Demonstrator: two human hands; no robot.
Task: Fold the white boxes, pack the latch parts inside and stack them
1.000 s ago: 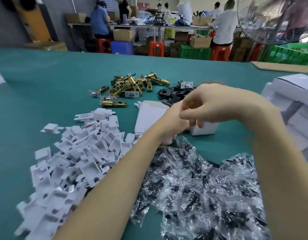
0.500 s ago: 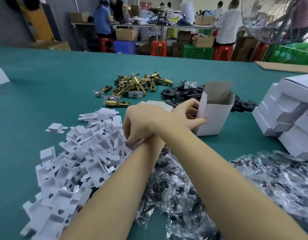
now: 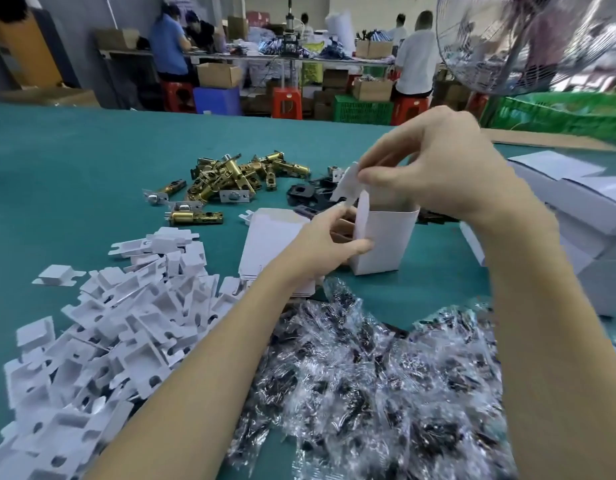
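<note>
Head view puts clear bags of dark parts [image 3: 368, 375] nearest me, with white card inserts [image 3: 102, 334] heaped to their left. Beyond them my left hand [image 3: 320, 244] grips the side of the upright white box [image 3: 382, 237] on the green table [image 3: 74, 161], while my right hand [image 3: 434, 168] pinches an insert [image 3: 346, 183] over its open top (slightly blurred). Farther back lie brass latches [image 3: 230, 178].

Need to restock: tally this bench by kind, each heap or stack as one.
Brass latch heap: 1
Black part heap: 1
White insert heap: 1
Clear bag heap: 1
Flat box stack: 1
Open upright box: 1
Single white insert: 1
Finished box stack: 1
Total: 8
</note>
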